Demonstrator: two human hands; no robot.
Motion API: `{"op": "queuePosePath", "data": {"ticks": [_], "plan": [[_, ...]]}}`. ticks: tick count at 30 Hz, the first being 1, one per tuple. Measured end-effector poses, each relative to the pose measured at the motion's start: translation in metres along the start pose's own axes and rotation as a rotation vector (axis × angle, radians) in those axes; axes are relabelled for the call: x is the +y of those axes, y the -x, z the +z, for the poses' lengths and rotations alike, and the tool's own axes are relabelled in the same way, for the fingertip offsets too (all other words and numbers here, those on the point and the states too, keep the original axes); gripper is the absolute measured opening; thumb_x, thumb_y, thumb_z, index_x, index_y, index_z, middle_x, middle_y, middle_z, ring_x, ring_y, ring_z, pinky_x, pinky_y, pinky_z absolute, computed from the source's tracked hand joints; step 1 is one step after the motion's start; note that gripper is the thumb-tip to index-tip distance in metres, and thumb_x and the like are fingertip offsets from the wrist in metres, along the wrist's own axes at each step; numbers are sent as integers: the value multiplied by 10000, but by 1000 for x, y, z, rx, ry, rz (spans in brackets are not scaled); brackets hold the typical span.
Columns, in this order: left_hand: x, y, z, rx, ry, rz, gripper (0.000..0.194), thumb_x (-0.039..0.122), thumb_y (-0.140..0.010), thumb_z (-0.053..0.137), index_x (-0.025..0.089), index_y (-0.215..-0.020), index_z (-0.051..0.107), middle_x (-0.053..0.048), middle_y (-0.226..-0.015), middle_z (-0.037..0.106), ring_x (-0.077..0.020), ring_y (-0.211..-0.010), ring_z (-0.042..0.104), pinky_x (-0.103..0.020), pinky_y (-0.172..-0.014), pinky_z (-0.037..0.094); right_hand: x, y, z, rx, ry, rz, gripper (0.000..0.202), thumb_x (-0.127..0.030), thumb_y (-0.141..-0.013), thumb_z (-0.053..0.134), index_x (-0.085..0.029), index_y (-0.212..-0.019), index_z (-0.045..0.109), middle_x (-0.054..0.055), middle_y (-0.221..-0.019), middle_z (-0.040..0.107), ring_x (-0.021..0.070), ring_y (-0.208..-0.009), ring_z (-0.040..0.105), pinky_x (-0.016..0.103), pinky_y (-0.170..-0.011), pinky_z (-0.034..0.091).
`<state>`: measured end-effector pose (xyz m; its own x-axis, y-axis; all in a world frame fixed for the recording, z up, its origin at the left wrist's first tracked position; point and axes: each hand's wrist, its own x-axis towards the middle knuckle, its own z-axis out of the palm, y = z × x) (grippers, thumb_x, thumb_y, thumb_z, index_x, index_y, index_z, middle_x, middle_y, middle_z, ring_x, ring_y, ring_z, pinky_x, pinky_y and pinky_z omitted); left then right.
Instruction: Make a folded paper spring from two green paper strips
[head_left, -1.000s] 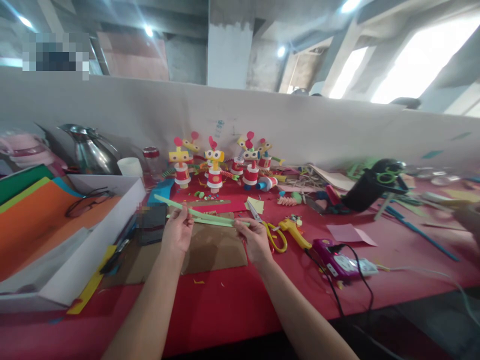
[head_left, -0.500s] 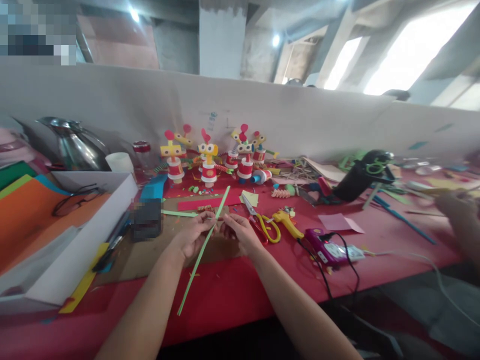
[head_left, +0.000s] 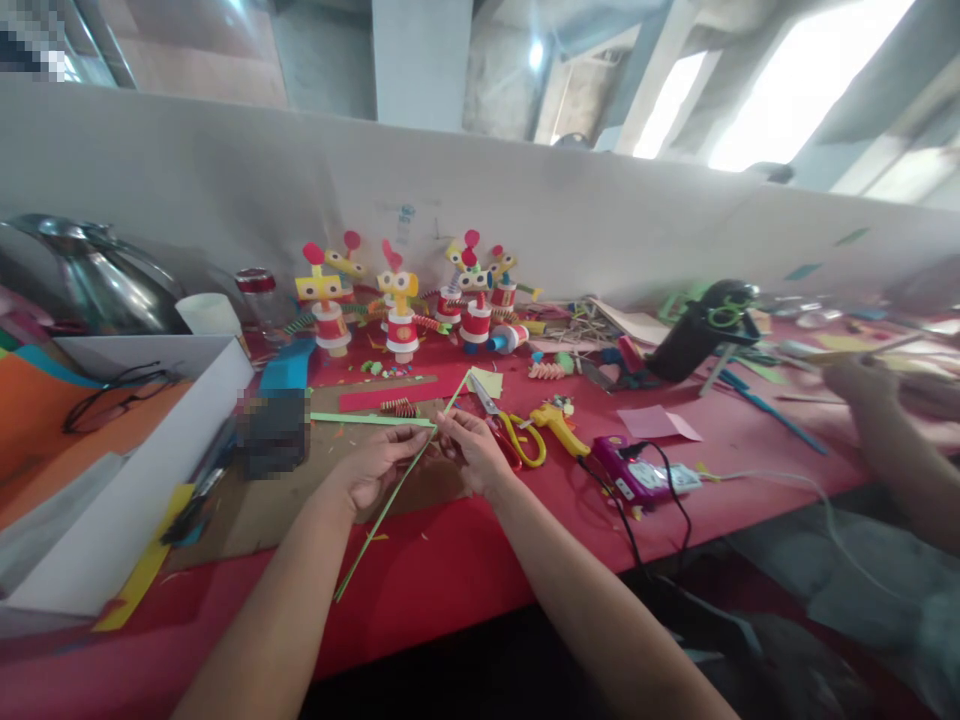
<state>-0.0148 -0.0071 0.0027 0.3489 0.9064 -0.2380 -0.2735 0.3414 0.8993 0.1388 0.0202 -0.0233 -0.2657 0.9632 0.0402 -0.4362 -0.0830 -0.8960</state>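
Long, narrow light green paper strips [head_left: 379,523] meet between my hands above a brown cardboard sheet [head_left: 259,520]. My left hand [head_left: 379,465] pinches them near the crossing. From the right, my right hand [head_left: 472,450] grips the strips at the same spot, its fingertips close to the left ones. One strip slants from lower left to upper right; a green length [head_left: 352,419] runs leftward over the board. Just behind lie a folded striped paper spring [head_left: 400,408] and a red strip [head_left: 360,400]. Scissors with red and yellow handles [head_left: 525,440] are right of my right hand.
Several paper-cup figures [head_left: 401,330] stand at the back. A yellow glue gun [head_left: 559,428] and purple power strip [head_left: 637,478] with cables are right. A white box [head_left: 142,490] holds coloured paper and glasses at left. Another person's hand [head_left: 862,385] is at far right.
The view has shifted, so the scene sits further left and slightly higher. The slanted strip has turned and looks thinner, and a green strip now reaches leftward from my fingers.
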Motion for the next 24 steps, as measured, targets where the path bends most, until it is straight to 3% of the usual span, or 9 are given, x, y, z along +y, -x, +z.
{"op": "queuePosePath", "data": {"ticks": [6, 13, 20, 24], "plan": [[10, 7, -7, -69, -104, -78, 319, 194, -708, 726, 160, -1024, 695, -84, -898, 719, -132, -731, 653, -220, -687, 491, -3, 1, -1, 38, -8, -15, 321, -430, -689, 724, -176, -633, 538, -77, -479, 446, 36, -396, 338, 196, -405, 197], [8, 4, -7, 41, -13, -62, 314, 131, -719, 706, 141, -1032, 681, -107, -911, 728, -164, -809, 681, -244, -742, 532, -4, 4, 2, -28, 78, 54, 265, -382, -632, 763, -166, -719, 637, -58, -547, 514, 40, -440, 383, 199, -431, 247], [8, 3, -7, 45, 29, -69, 241, 115, -726, 696, 117, -967, 694, -127, -886, 729, -181, -795, 694, -248, -721, 550, 1, 2, 0, -10, 79, 64, 225, -358, -647, 743, -163, -730, 668, -50, -560, 528, 41, -447, 395, 203, -438, 243], [8, 5, -6, 38, 28, -72, 299, 130, -707, 720, 124, -1004, 684, -133, -893, 729, -195, -805, 696, -267, -728, 553, 2, 1, -1, -13, 114, 44, 234, -382, -662, 732, -165, -712, 661, -50, -539, 509, 51, -452, 385, 204, -438, 245]]}}
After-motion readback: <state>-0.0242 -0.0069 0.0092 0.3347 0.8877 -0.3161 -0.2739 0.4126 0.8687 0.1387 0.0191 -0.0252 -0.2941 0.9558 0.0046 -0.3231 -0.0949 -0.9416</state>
